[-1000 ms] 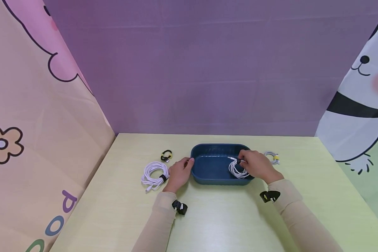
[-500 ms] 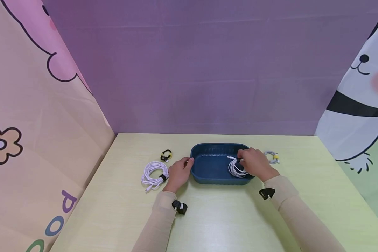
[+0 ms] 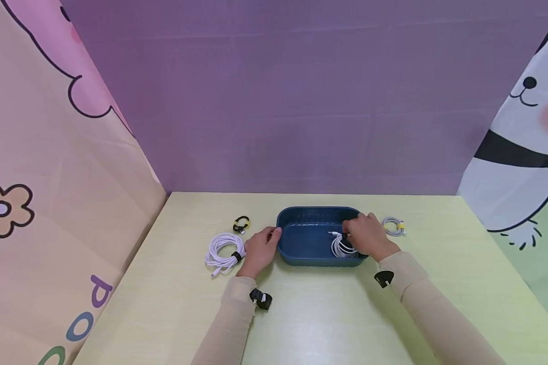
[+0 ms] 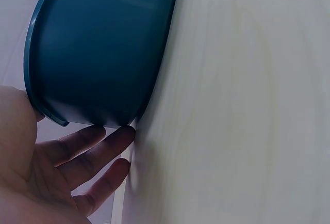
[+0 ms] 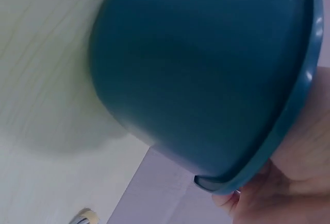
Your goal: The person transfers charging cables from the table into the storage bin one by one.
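In the head view a dark blue plastic bin [image 3: 301, 262] stands mid-table. My left hand [image 3: 259, 252] holds its left end. The left wrist view shows the thumb at the rim and the other fingers [image 4: 98, 154] against the outer wall. Inside the bin's right end is a coiled white cable [image 3: 344, 248] with a black tie. My right hand [image 3: 369, 235] reaches over the right rim and pinches the coil near its tie, its fingertips partly hidden. In the right wrist view the bin's wall [image 5: 201, 69] covers the fingers and the cable.
Left of the bin lie a larger white cable coil [image 3: 224, 251] with a black tie and a small black-and-yellow cable coil [image 3: 241, 224]. A small pale cable coil [image 3: 394, 226] with a yellow tie lies to the right. Printed cloth walls border the table [image 3: 310, 314].
My right hand has shifted slightly left and the coiled cable has turned a little in the bin's right end. The left hand and the bin stay where they were.
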Demonstrator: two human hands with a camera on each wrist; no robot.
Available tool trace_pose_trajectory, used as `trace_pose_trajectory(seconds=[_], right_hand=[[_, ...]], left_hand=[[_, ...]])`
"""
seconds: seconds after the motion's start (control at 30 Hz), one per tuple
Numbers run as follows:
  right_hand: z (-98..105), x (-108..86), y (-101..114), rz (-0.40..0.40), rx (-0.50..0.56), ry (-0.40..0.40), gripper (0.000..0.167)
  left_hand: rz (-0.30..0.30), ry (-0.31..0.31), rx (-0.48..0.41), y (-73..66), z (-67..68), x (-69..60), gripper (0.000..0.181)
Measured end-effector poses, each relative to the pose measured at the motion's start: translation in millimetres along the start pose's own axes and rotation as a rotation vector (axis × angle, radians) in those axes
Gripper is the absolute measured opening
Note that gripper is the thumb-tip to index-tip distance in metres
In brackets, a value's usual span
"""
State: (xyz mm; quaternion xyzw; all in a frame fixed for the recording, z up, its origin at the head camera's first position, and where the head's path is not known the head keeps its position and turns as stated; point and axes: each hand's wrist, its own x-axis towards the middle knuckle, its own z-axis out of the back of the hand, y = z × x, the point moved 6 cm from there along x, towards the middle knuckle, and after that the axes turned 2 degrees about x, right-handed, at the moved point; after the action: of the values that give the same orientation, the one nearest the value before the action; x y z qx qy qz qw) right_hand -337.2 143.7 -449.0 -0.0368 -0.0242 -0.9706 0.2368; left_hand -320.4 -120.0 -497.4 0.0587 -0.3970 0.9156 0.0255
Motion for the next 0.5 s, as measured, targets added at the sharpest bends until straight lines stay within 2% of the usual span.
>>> trace_pose_trajectory(seconds=[0.23,0.5], right_hand=[[-8,1.0,-1,-0.014,-0.014,0.049,0.005],[-11,1.4,-2,-0.015,-0.014,0.035,0.013]], left_hand=[[0.001,0.002,0.003,1.0,-0.5,-0.1,0.045],[-0.006,0.000,0.005,-0.3,0.2,-0.7,0.045]])
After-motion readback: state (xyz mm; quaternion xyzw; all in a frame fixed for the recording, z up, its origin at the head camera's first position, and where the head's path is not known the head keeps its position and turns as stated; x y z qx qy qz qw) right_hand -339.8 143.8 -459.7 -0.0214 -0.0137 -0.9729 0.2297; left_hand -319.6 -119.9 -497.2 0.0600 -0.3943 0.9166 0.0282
